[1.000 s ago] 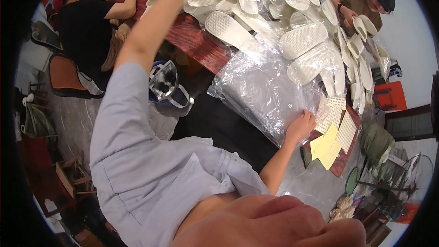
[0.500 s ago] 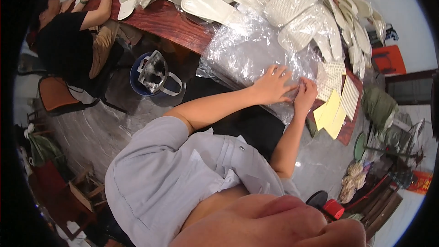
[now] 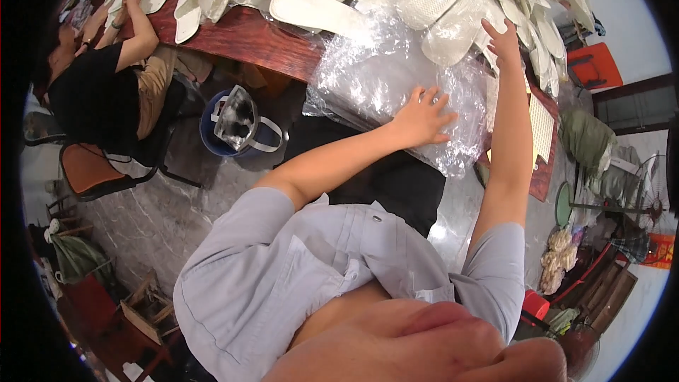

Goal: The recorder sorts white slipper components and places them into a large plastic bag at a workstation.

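My left hand (image 3: 426, 119) lies with spread fingers on a stack of clear plastic bags (image 3: 375, 92) at the table's near edge. My right hand (image 3: 503, 41) is stretched out over the slippers, thumb and fingers apart, with nothing seen in it. Close to it are cream slippers (image 3: 453, 32), some in clear bags, heaped on the far side of the bags. A single bagged slipper (image 3: 311, 10) lies left of the heap, sole up. Yellow cards and patterned sheets (image 3: 543, 127) are partly hidden behind my right forearm.
The slippers spread along the dark red wooden table (image 3: 262, 39). At the left a co-worker in a black top (image 3: 88, 95) sits handling slippers. A blue bin (image 3: 216, 131) with a bag in it stands below the table. At the right is an orange stool (image 3: 594, 67).
My right hand has left the edge of the plastic bags and reached forward to the slipper heap. My left hand stays on the bags. The co-worker's hands have come together.
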A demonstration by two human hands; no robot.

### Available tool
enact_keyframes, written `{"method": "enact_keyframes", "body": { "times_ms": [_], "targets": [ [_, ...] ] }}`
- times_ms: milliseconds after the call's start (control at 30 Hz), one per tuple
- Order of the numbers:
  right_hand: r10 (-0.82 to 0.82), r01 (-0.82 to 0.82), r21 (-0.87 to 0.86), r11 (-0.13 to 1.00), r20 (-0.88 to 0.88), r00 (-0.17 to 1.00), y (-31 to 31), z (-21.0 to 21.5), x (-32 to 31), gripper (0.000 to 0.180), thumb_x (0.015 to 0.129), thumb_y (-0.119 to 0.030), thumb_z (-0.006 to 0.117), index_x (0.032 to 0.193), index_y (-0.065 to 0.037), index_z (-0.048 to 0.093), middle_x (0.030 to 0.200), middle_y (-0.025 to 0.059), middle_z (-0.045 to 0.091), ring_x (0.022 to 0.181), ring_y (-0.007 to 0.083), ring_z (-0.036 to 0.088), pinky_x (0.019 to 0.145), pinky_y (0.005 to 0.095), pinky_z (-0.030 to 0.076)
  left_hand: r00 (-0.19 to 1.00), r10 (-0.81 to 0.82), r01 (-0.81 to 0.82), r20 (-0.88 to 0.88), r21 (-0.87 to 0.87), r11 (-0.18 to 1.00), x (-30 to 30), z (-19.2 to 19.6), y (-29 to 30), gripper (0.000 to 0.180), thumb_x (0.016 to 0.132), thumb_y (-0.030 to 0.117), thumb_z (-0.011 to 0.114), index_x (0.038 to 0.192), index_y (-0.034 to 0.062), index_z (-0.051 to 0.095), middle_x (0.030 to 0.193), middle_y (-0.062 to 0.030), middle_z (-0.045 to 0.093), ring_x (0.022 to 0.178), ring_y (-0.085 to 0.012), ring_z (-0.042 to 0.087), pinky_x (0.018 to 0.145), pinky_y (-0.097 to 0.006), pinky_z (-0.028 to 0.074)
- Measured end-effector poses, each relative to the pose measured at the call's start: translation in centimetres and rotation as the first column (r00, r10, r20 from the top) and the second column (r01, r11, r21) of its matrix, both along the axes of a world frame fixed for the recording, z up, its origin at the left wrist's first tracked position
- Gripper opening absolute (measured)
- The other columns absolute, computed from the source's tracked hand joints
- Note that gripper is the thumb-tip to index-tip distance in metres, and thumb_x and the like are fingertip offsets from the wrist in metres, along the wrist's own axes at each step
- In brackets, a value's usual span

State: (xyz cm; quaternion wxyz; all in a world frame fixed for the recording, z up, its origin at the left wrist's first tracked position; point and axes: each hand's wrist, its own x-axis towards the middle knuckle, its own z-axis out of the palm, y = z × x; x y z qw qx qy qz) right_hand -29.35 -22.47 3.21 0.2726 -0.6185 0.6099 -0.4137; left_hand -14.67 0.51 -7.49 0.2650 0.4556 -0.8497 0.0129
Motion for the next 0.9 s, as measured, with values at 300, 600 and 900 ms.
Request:
{"method": "enact_keyframes", "body": {
  "times_ms": [300, 600, 900],
  "targets": [
    [0.135, -0.116, 0.326, 0.938, -0.038, 0.99, -8.2, -0.1, 0.1, 0.058, 0.062, -0.02, 0.091, 0.107, 0.001, 0.062, 0.09, 0.0082, 0.057, 0.053, 0.0114, 0.04, 0.043, 0.0278, 0.027, 1.0, -0.001, 0.0, -0.027, -0.067, 0.998, -0.6, -0.8, 0.0, 0.053, 0.083, 0.053, 0.063, 0.126, 0.0236, 0.059, 0.134, -0.0187, 0.047, 0.128, -0.0392, 0.038, 0.101, -0.055, 0.03],
    [0.102, -0.173, 0.119, 0.978, 0.452, 0.886, -7.1, 4.7, -0.2, 0.014, 0.08, 0.003, 0.067, 0.085, -0.008, 0.06, 0.092, 0.0087, 0.067, 0.08, 0.0204, 0.063, 0.074, 0.0379, 0.051, 1.0, -0.008, 0.004, -0.027, -0.122, 0.992, -1.2, -0.9, -0.6, 0.055, 0.083, 0.057, 0.061, 0.127, 0.0237, 0.06, 0.135, -0.018, 0.049, 0.129, -0.0416, 0.037, 0.099, -0.058, 0.032],
    [0.667, -0.533, -0.418, 0.735, 0.584, 0.462, -0.1, 17.2, 0.1, 0.017, 0.084, 0.009, 0.058, 0.082, -0.008, 0.055, 0.099, 0.01, 0.067, 0.091, 0.02, 0.063, 0.081, 0.0357, 0.05, 1.0, -0.008, 0.008, 0.004, -0.065, 0.998, -0.5, -1.0, -0.6, 0.053, 0.085, 0.054, 0.06, 0.13, 0.0261, 0.058, 0.135, -0.0168, 0.047, 0.129, -0.0403, 0.037, 0.101, -0.058, 0.031]
  ]
}}
